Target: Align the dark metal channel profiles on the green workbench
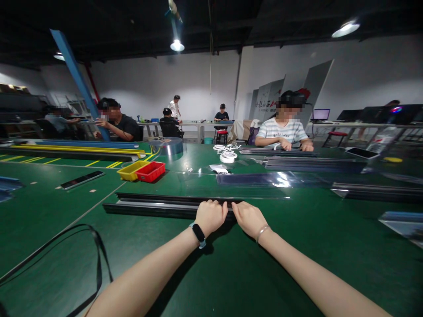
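Observation:
A long black channel profile (152,208) lies across the green table in front of me, with a pale strip showing inside its groove. Toward its right end my left hand (211,216) is closed over it, fingers curled on the far side and thumb along the groove. Close beside it, my right hand (248,218) is closed on the same profile, its thumb almost meeting the left one. The profile's right end is hidden by my hands. A clear plastic strip (194,190) lies just behind the profile.
Yellow (132,171) and red bins (151,171) stand behind the profile, and a phone (82,179) lies left. More profiles (310,164) and a clear sheet (257,178) lie ahead right. White tape rolls (228,156) sit near a co-worker (284,130) across the table. A black strap (95,246) curves at lower left.

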`<action>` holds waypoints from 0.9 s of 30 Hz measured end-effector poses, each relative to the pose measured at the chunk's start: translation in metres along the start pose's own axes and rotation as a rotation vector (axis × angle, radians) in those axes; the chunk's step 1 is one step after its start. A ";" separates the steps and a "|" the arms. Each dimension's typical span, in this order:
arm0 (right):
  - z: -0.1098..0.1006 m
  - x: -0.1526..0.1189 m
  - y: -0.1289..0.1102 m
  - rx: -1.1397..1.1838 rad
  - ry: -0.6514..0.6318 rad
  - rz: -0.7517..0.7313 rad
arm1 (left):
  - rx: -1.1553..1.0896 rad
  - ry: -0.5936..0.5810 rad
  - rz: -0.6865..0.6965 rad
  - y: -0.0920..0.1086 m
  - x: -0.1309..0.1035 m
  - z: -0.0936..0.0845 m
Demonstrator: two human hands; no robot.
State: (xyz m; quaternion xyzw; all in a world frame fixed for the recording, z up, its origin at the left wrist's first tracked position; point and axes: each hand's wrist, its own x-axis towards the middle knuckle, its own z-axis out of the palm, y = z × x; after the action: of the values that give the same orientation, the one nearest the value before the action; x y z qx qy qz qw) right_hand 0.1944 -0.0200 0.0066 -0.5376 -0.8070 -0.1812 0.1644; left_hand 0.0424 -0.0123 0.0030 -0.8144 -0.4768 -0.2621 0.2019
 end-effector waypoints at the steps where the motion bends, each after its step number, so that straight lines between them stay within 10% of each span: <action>1: 0.000 0.000 -0.001 0.009 0.005 -0.008 | -0.007 0.002 0.013 -0.001 0.000 0.000; 27: -0.001 0.005 -0.005 0.041 -0.084 -0.050 | -0.075 0.002 0.093 0.005 -0.002 -0.003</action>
State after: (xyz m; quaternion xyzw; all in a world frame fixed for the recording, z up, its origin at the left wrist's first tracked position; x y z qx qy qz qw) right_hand 0.1885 -0.0181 0.0093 -0.5209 -0.8299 -0.1458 0.1366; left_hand 0.0454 -0.0180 0.0034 -0.8424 -0.4281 -0.2709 0.1836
